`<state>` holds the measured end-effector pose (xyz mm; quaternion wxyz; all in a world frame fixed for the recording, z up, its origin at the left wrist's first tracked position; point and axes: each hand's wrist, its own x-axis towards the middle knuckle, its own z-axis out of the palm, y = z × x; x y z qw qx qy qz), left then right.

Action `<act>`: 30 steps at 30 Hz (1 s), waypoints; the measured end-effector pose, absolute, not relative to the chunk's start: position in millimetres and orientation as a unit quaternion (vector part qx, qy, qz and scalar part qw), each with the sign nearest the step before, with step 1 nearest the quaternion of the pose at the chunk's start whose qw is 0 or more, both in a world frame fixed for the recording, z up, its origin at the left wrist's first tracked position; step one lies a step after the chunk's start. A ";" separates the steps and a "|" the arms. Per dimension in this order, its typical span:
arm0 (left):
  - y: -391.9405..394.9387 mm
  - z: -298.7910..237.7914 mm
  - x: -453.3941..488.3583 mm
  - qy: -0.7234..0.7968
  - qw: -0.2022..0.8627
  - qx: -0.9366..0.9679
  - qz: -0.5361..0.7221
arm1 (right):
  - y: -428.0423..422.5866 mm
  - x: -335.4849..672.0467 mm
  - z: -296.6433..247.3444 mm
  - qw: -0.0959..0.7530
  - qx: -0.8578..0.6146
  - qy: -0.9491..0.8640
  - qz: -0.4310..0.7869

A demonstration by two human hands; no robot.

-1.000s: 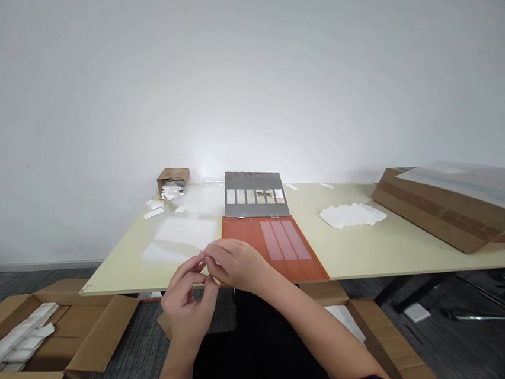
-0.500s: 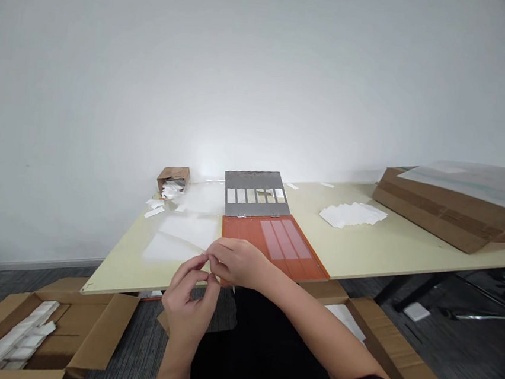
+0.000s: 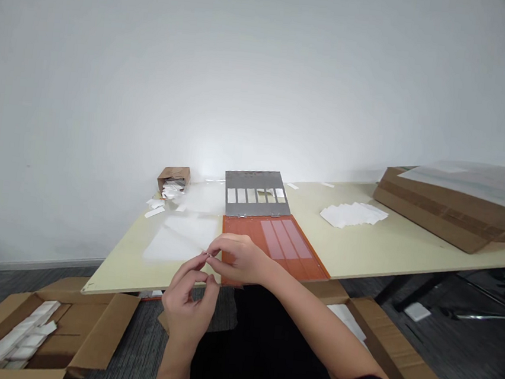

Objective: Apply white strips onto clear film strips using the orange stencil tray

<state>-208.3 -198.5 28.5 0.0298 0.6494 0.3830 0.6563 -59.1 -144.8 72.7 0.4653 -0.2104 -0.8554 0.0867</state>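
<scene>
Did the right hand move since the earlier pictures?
Yes, a little: the right hand has shifted up the view, farther over the orange board, toward the grey metal plate.

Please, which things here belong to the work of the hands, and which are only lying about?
In use: left hand and right hand, pinching a small white piece; orange board; translucent film sheet.

Lying about: grey slotted metal plate; pile of white strips; small brown box; open carton of white packets.
</scene>
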 end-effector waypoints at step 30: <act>-200.0 25.9 -207.4 0.351 0.059 0.655 0.666 | -146.8 -62.3 69.7 0.491 -0.252 -0.831 0.067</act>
